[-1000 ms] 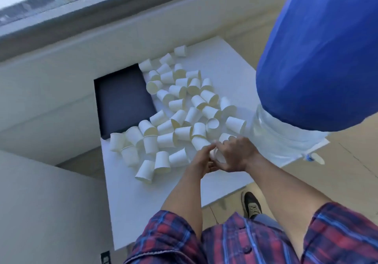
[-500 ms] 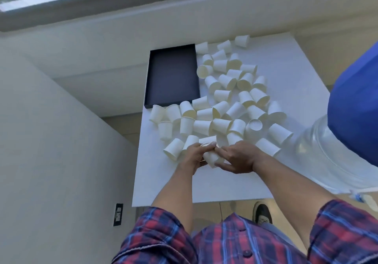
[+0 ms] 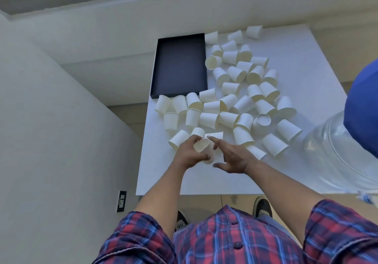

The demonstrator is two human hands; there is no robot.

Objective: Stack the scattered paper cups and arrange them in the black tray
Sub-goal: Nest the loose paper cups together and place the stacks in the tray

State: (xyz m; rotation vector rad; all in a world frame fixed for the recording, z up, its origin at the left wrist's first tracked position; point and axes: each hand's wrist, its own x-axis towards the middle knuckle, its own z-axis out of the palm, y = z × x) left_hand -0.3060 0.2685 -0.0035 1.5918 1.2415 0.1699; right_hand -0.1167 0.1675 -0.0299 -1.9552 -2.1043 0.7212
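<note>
The left hand (image 3: 189,154) holds a white paper cup (image 3: 203,147) in a curled grip above the white bench (image 3: 184,182), its mouth tilted up. The right hand (image 3: 232,157) hovers just beside it with fingers spread, its forefinger reaching toward a cup lying on its side (image 3: 216,135). Many more cups (image 3: 241,92) lie scattered across the bench. The black tray (image 3: 180,65) sits at the far left corner with nothing in it. A clear water jug (image 3: 337,151) stands at the right edge

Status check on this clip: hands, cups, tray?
Left hand grips cup stack; right hand open beside it. Tray holds no cups. Loose cups crowd table.
</note>
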